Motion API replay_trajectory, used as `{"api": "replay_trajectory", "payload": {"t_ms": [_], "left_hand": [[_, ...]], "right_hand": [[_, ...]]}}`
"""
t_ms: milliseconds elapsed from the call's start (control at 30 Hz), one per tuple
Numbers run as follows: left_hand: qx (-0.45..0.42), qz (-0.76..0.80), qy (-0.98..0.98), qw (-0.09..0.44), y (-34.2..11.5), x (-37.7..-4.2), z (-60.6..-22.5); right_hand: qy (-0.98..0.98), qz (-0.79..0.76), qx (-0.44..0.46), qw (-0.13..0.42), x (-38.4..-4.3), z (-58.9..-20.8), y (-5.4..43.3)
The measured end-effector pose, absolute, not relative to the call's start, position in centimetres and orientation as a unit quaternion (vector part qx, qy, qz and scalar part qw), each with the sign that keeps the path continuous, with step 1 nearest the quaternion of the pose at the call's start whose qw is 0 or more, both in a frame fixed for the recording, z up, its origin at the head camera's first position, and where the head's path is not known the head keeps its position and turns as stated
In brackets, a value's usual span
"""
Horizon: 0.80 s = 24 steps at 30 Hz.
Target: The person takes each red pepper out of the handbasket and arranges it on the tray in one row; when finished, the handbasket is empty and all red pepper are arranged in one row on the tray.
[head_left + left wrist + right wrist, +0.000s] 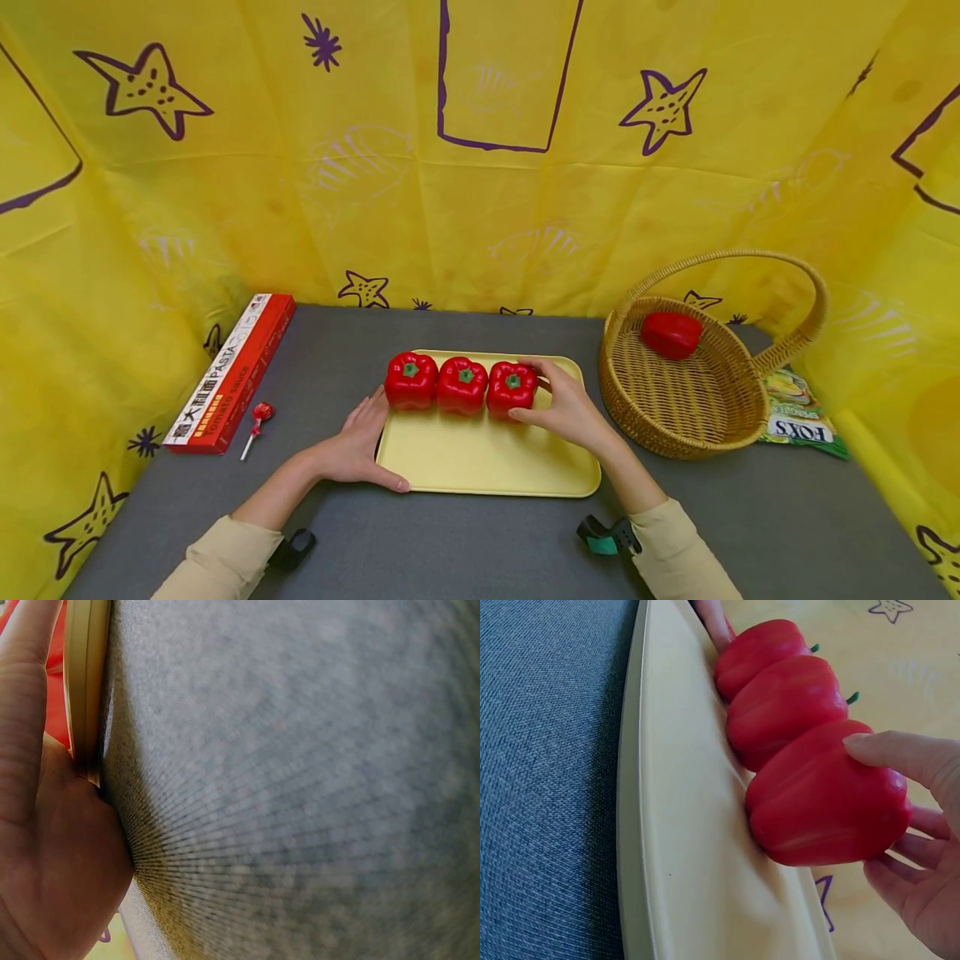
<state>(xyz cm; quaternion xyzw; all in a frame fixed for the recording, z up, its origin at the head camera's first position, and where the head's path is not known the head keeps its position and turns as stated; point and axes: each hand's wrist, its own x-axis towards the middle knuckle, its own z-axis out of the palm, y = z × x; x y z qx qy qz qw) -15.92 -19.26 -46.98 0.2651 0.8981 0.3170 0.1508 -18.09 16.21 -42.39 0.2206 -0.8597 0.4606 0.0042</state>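
Observation:
Three red bell peppers stand in a row along the back of a pale yellow tray: a left one, a middle one and a right one. My right hand holds the right pepper, thumb on the near side and fingers round the far side. The left hand rests along the tray's left edge with its fingers straight and thumb spread at the front corner. Its fingertips are close to the left pepper; whether they touch it I cannot tell. In the left wrist view the tray rim stands beside the palm.
Right of the tray stands a tall-handled wicker basket with another red pepper inside. A green FOX'S bag lies behind it. At the left lie a red and white pasta box and a lollipop. Yellow cloth hangs around the table.

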Motion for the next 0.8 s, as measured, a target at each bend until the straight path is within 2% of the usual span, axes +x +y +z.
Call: {"api": "replay_trajectory", "payload": {"t_ms": [500,800], "left_hand": [[0.268,0.314,0.898,0.15,-19.28,-15.91,-46.98],[0.266,0.32,0.898,0.147,-19.24,-15.86,-46.94]], "right_hand": [[-0.857,0.462,0.228,-0.016,-18.08,-42.26,16.21],[-0.857,0.466,0.221,-0.011,-18.19,-42.54,16.0]]}}
